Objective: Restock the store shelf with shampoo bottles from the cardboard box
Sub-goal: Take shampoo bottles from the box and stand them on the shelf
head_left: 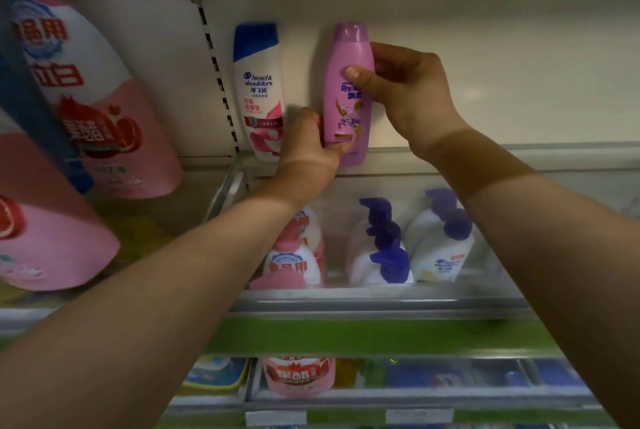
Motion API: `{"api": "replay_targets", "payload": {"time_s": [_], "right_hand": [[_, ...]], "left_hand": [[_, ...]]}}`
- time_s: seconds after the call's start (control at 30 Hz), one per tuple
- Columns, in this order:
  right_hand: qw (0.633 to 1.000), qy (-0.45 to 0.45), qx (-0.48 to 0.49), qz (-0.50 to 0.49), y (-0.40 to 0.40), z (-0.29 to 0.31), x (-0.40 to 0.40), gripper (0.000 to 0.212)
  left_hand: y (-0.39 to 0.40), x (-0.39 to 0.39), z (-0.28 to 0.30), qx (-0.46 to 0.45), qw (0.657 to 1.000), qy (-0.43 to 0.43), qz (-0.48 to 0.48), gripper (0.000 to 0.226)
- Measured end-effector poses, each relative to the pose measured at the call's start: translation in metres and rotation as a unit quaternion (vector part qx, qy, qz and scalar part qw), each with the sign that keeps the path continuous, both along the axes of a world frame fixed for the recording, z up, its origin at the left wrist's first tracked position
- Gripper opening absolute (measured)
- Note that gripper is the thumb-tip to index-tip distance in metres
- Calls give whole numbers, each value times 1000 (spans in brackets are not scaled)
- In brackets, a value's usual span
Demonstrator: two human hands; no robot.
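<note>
While both hands steady it, purple bottle [348, 96] stands on shelf [485, 154]: right hand [401, 89] grips upper body, left hand [308, 148] pinches base. Risk: careless release tips it against white bottle [259, 92] just beside.

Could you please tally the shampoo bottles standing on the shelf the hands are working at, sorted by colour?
Purple Rejoice bottle, held by both the left hand and right hand: 1
White Head & Shoulders bottle with blue cap: 1
Total: 2

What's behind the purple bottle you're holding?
Behind the purple bottle only the pale back wall shows, with no second row visible. The right hand and left hand grip it and cover the wall close beside it. A white bottle stands to its left.
</note>
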State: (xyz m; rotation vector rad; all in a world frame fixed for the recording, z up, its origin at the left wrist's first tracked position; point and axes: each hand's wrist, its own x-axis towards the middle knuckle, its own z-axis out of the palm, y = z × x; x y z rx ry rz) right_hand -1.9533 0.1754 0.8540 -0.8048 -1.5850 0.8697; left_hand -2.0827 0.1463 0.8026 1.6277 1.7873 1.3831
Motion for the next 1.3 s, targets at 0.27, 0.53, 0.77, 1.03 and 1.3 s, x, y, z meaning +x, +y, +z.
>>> {"api": "replay_targets", "payload": {"time_s": [0.27, 0.53, 0.77, 1.03, 1.3], "right_hand": [[997, -43, 39, -42, 5, 4, -4, 36], [992, -66, 66, -89, 7, 6, -6, 40], [987, -82, 77, -112, 9, 7, -6, 41], [988, -85, 51, -117, 4, 4, -6, 41], [991, -59, -48, -115, -25, 3, 4, 57]], "left_hand": [[22, 0, -5, 1, 998, 33, 51, 39], [28, -2, -7, 5, 998, 29, 58, 31], [24, 2, -6, 16, 997, 25, 69, 36], [9, 9, 3, -6, 999, -16, 51, 41], [-37, 14, 16, -43, 997, -55, 32, 36]]}}
